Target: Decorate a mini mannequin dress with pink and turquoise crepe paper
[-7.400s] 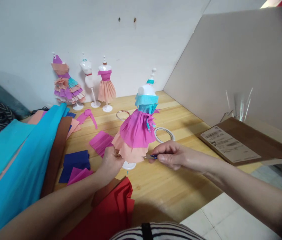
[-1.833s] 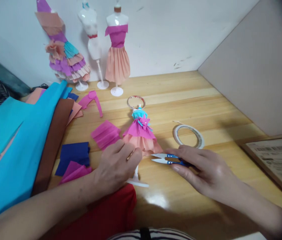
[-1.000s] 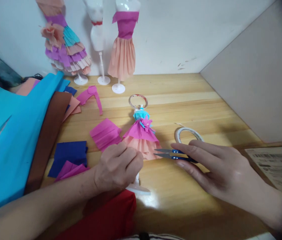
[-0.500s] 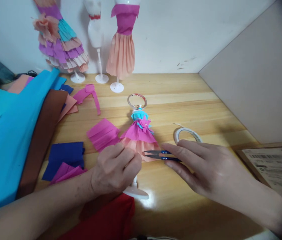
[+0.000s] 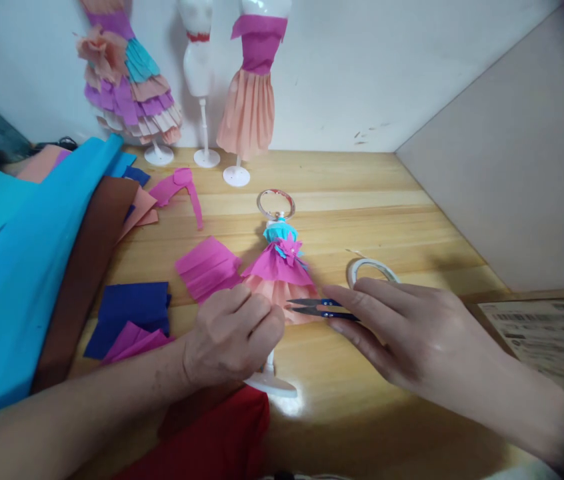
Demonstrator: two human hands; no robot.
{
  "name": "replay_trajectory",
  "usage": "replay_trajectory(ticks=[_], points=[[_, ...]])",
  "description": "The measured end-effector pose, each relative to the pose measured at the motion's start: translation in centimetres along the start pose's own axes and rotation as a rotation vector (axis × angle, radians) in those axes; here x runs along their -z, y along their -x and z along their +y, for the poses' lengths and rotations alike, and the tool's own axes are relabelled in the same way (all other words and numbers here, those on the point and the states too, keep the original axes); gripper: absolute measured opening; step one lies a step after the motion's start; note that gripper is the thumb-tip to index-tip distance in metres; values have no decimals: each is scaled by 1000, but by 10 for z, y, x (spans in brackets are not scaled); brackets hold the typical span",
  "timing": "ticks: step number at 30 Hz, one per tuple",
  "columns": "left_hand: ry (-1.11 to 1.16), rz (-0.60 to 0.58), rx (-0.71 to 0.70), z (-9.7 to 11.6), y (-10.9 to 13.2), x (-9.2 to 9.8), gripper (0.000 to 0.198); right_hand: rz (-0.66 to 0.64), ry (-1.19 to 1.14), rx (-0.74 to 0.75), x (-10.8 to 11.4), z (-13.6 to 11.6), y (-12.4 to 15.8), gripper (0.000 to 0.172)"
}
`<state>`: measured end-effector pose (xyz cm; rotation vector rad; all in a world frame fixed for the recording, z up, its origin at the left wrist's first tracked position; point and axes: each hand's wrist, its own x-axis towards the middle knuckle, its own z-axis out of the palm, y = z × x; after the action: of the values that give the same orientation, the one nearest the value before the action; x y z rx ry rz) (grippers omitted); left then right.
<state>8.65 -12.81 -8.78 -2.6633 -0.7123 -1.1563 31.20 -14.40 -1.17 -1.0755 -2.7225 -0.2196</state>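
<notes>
The left hand is curled shut around the lower part of a small dress form, just under its peach skirt. The form tilts away from the person, and its white base rests on the desk. The right hand pinches blue thread snips between thumb and fingers (blades slightly parted), with the tips touching the skirt's hem. A roll of tape lies just behind that hand. A pleated pink paper piece sits left of the form, with navy paper further left. Three dressed forms stand against the wall.
</notes>
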Motion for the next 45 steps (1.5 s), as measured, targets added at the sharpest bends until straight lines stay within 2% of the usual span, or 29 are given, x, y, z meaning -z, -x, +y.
replay_trajectory(ticks=[11,26,45], points=[[-1,-2,17,0,-2,2,7,-24,6,41,3,1,-7,23],[5,8,14,0,-1,3,2,-106,76,189,12,10,-18,17],[-15,2,10,0,1,1,2,-104,50,214,9,9,-22,19]])
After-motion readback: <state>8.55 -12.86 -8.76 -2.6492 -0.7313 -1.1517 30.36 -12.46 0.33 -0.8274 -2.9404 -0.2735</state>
